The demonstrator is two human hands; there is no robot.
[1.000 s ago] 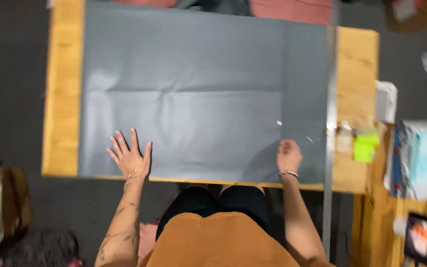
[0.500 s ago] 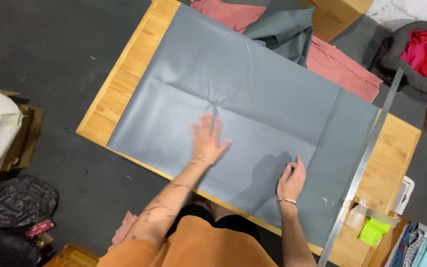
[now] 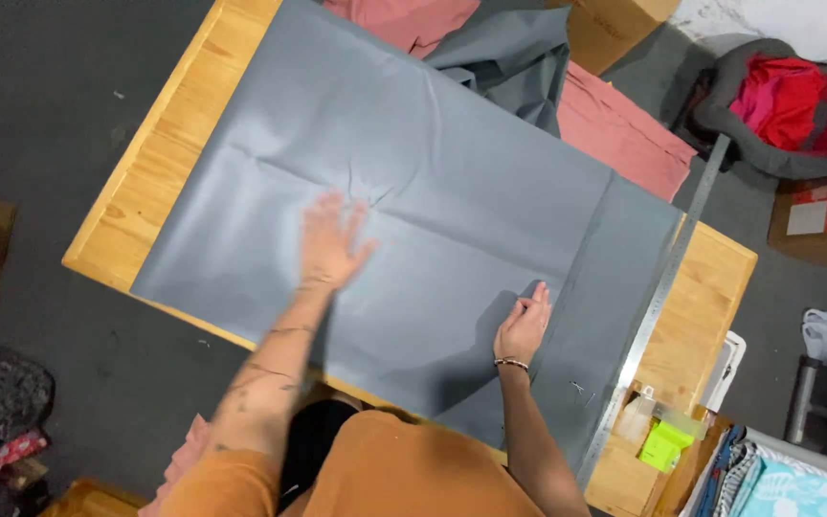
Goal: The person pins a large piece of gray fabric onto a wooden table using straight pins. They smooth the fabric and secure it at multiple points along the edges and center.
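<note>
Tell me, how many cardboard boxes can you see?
2. One box sits at the top beyond the table, cut off by the frame; another box lies on the floor at right. Others may be hidden.

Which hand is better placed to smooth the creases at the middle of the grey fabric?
Left. The left hand lies flat, fingers spread, beside the creases; the right hand rests nearer the metal ruler.

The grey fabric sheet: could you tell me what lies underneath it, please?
Under the grey fabric sheet is a wooden table, showing at both ends. The tabletop's middle is covered, so anything there is hidden.
</note>
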